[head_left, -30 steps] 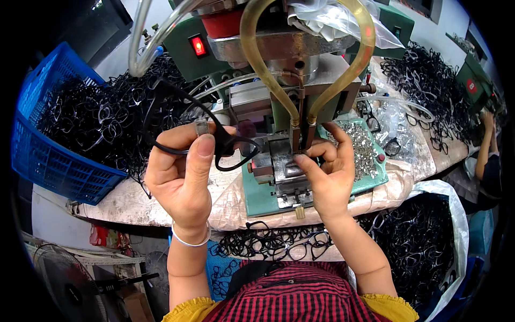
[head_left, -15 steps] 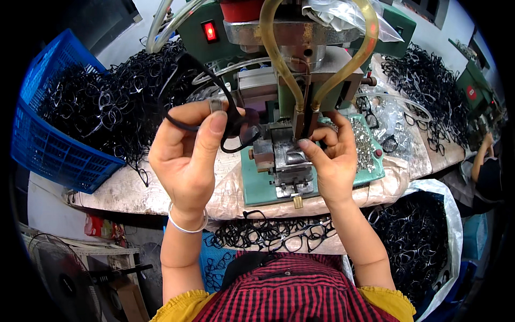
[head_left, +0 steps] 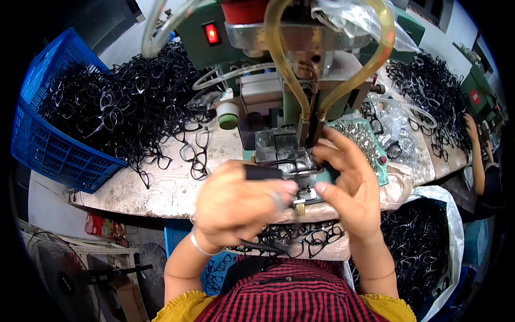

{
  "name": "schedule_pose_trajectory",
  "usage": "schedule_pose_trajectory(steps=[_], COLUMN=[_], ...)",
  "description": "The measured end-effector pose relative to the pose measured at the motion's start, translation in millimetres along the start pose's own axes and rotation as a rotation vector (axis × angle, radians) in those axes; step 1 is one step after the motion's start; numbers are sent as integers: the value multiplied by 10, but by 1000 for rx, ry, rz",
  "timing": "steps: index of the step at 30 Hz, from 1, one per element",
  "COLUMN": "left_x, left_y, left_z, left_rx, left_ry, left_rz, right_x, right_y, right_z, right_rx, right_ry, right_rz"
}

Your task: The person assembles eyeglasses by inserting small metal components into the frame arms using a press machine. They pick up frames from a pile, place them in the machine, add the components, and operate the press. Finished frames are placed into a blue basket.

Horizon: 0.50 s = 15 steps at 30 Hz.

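My left hand, smeared by motion, is closed on a black eyeglass frame in front of the machine's metal fixture. Dark parts of the frame stick out above and below my fingers; the rest is hidden by the hand. To the right of the fixture is my right hand, its thumb and fingers apart and nothing visible between them. Its fingertips reach close beside the upright electrodes, to which yellowish hoses run down.
A green tray of small metal parts sits right of the machine. Heaps of black eyeglass frames fill the left, beside a blue basket. More frames lie in a white sack and below the table edge. A co-worker's arm shows far right.
My left hand has come down and right with the eyeglass frame, from left of the machine to before the fixture. My right hand has shifted slightly right and down, and its fingers have spread.
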<state>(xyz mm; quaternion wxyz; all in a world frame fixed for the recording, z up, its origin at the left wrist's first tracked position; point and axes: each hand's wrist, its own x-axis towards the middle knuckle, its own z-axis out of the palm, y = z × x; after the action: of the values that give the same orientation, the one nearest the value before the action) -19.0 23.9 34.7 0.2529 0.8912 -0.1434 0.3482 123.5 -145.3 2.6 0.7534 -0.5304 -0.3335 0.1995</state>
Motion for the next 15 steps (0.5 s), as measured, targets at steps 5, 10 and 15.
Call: schedule_pose_trajectory(steps=[5,10,15], left_x=[-87,-95,-228], left_y=[-164,-198,-148], left_z=[479,534,658], left_rx=[36,-58,-111], left_ry=[11,47,158], left_rz=[202,191,140], right_x=[180,-368,-232], right_y=[393,744,843], right_z=[-764,-1345,-1086], right_rx=[-514,-807,-1393], right_ry=[494,515,353], right_rz=[-244,-97,-268])
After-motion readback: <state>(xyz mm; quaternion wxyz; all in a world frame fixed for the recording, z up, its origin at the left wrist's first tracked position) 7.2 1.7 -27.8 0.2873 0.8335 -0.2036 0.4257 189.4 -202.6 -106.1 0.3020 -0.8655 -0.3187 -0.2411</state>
